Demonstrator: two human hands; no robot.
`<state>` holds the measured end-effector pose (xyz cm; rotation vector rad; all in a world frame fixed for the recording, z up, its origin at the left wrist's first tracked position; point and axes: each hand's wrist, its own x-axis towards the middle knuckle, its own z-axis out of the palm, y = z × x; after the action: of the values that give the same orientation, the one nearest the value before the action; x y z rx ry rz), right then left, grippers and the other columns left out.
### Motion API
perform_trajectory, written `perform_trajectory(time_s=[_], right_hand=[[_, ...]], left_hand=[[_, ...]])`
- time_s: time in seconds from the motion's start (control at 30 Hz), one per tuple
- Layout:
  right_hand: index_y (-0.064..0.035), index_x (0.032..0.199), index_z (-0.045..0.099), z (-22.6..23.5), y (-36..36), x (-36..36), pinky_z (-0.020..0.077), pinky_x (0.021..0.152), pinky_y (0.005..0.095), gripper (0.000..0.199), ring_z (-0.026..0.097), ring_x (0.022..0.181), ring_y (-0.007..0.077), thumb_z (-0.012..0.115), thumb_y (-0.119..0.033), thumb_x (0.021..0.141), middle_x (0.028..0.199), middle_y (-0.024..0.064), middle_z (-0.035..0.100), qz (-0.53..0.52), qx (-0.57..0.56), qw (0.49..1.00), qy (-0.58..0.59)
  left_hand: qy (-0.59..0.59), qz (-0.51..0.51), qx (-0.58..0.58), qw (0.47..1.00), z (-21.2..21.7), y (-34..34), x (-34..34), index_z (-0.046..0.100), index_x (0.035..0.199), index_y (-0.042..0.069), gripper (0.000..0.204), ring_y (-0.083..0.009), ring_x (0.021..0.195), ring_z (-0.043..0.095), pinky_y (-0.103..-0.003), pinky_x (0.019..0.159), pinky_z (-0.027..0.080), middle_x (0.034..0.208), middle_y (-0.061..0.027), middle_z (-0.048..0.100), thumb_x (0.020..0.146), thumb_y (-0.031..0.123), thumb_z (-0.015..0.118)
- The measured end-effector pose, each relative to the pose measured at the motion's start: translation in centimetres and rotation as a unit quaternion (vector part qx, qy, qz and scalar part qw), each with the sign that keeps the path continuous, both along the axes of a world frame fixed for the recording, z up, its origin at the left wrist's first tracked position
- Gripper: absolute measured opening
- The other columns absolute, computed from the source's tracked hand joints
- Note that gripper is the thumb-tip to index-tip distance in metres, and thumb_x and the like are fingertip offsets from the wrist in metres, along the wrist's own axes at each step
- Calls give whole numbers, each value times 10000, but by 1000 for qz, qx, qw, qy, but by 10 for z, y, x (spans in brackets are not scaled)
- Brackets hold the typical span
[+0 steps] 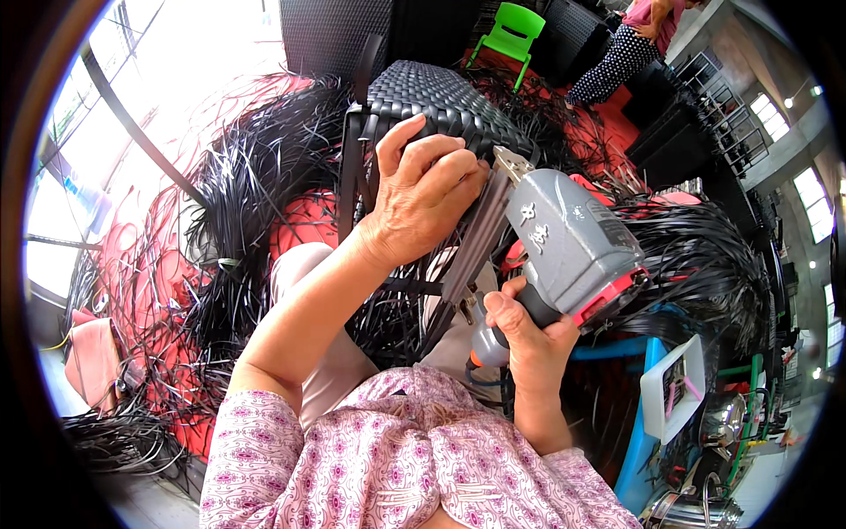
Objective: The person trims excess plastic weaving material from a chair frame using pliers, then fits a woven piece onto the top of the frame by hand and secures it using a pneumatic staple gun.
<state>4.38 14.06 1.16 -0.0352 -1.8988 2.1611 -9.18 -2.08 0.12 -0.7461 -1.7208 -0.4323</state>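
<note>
My left hand grips the near edge of a black woven wicker frame that rests on my lap, its fingers curled over the weave and the loose black strips. My right hand is shut on the handle of a grey pneumatic staple gun with a red end cap. The gun's long magazine runs up to the frame, and its nose touches the weave just right of my left fingers. An air hose fitting hangs below the handle.
Bundles of black plastic strips lie heaped on the red floor to the left and right. A green plastic chair stands at the back, near another person. A blue stool with a white tray is at my right.
</note>
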Motion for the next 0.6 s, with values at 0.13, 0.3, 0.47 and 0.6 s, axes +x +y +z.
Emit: perform_trajectory(time_s=[0.13,0.3,0.47,0.6], right_hand=[[18,894,636,-5,-3,-2,500,629,259,177,614,646,126,786,-52,831,787,46,639,-2,10,1000,5],[10,885,644,-1,-9,-1,483,619,239,146,600,641,97,772,-46,842,791,34,643,-18,38,999,6],[18,838,645,1,-18,-2,457,594,229,124,583,625,77,759,-31,843,769,20,634,-59,96,994,-4],[26,837,646,13,-30,-2,450,579,228,128,579,614,77,764,-24,834,756,20,634,-74,92,993,-4]], left_hand=[[6,-2,-2,1000,-3,-1,-3,693,882,131,180,-172,1061,545,-484,1103,283,992,27,557,705,153,675],[17,-7,7,1000,-6,-2,-6,694,890,122,200,-175,1065,546,-485,1107,286,993,21,556,695,155,671],[20,-24,24,999,-7,-4,-7,703,888,114,208,-178,1055,553,-482,1102,306,977,16,557,682,134,677],[16,-28,28,999,-6,-5,-4,706,875,109,204,-178,1046,556,-472,1094,322,970,16,554,673,115,687]])
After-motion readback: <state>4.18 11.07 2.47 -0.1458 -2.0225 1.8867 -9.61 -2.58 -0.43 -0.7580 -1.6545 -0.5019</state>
